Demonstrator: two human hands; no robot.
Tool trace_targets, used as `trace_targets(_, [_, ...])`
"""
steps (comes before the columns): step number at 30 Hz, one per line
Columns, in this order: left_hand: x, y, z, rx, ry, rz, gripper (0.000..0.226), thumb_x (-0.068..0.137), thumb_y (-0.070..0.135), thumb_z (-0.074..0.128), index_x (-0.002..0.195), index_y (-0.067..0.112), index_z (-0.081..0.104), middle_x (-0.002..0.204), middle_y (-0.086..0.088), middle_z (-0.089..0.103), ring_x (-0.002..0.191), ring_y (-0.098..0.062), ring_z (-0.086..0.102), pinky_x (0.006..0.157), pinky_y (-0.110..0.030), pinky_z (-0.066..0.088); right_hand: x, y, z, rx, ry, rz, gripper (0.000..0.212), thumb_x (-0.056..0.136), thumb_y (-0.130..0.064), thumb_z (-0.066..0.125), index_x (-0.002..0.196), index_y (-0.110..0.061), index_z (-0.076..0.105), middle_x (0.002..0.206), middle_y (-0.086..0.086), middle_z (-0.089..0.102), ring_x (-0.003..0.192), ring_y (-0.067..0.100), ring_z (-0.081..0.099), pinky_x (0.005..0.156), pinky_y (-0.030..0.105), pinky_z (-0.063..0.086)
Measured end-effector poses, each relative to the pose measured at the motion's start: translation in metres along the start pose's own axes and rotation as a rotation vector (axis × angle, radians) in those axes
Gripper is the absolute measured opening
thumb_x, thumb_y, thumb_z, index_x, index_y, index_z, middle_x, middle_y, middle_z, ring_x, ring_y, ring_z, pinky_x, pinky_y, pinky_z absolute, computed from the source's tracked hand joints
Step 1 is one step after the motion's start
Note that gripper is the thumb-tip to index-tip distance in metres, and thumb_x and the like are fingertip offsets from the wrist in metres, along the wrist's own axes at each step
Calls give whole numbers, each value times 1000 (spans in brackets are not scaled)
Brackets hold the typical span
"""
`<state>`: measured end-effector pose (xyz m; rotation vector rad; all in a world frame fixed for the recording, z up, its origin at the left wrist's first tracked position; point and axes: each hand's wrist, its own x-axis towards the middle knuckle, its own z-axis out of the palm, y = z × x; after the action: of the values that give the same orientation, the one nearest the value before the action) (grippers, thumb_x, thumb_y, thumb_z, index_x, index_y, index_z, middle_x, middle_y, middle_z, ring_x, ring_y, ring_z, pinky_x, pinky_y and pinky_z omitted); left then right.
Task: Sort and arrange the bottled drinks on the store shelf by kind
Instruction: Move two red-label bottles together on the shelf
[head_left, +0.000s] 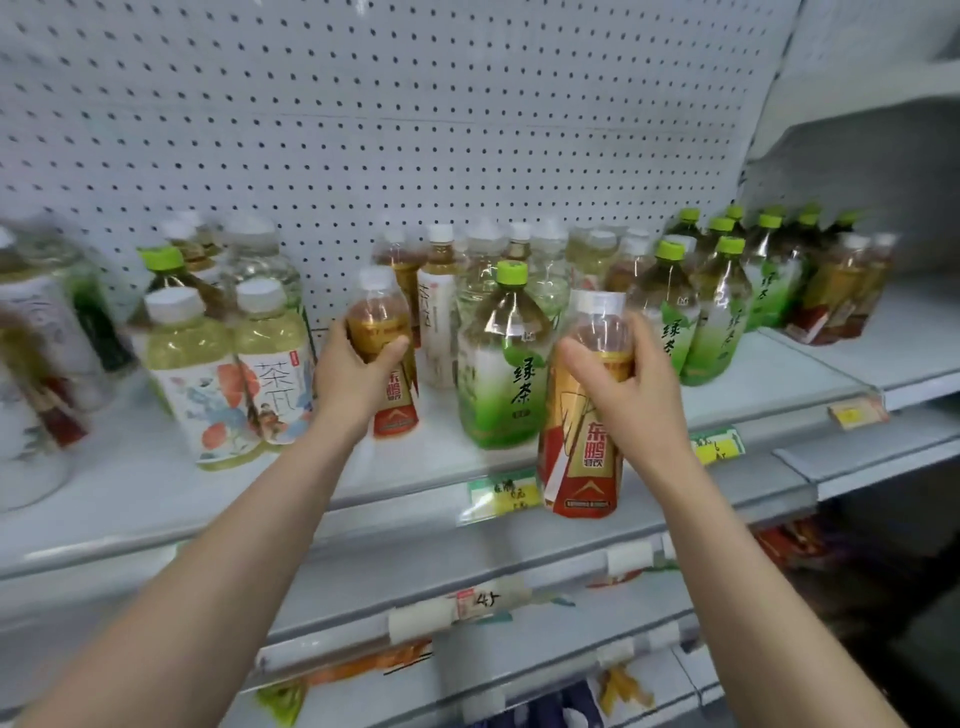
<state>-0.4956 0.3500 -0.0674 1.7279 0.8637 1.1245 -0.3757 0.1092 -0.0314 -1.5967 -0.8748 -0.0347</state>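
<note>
Both forearms reach over the shelf (753, 395). Her right hand (618, 374) wraps one gold energy bottle (582, 457) held off the front edge; the left hand (358, 374) grips its twin (389, 384) standing mid-shelf, likely to pair them.

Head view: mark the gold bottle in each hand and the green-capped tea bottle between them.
Left-hand gold bottle (390, 387), head view, on its label.
Right-hand gold bottle (587, 447), head view, on its label.
Green-capped tea bottle (506, 384), head view, on its label.
</note>
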Motion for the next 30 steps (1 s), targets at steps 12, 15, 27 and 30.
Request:
trace_targets(12, [62, 5, 37, -37, -73, -145, 72, 90, 20, 64, 150, 12, 24, 148, -12, 41, 136, -32, 40, 113, -49, 33, -25, -51, 42, -101, -54, -30, 46, 77, -54, 70, 113, -31, 55, 96, -17, 68, 86, 0, 66, 76, 32, 55])
trace_targets(15, [44, -2, 21, -71, -167, -125, 77, 95, 30, 55, 155, 22, 9, 156, -6, 34, 140, -29, 37, 112, -53, 35, -21, -61, 63, -130, -127, -67, 50, 76, -53, 72, 118, -33, 53, 100, -17, 69, 92, -2, 65, 82, 31, 54])
trace_targets(27, [-41, -30, -38, -91, -227, 125, 49, 100, 14, 47, 148, 22, 35, 139, 9, 48, 129, -5, 46, 96, -1, 34, 53, -46, 185, -456, -216, -106, 65, 77, -49, 70, 128, -17, 47, 115, 2, 60, 105, 25, 59, 84, 38, 50])
trace_targets(30, [-28, -35, -32, 13, -254, 119, 64, 90, 12, 61, 146, 23, 33, 135, 4, 52, 127, -13, 50, 107, -30, 42, 68, -50, 195, -522, -263, -100, 57, 79, -43, 73, 120, -14, 47, 110, 4, 64, 101, 27, 62, 84, 42, 53])
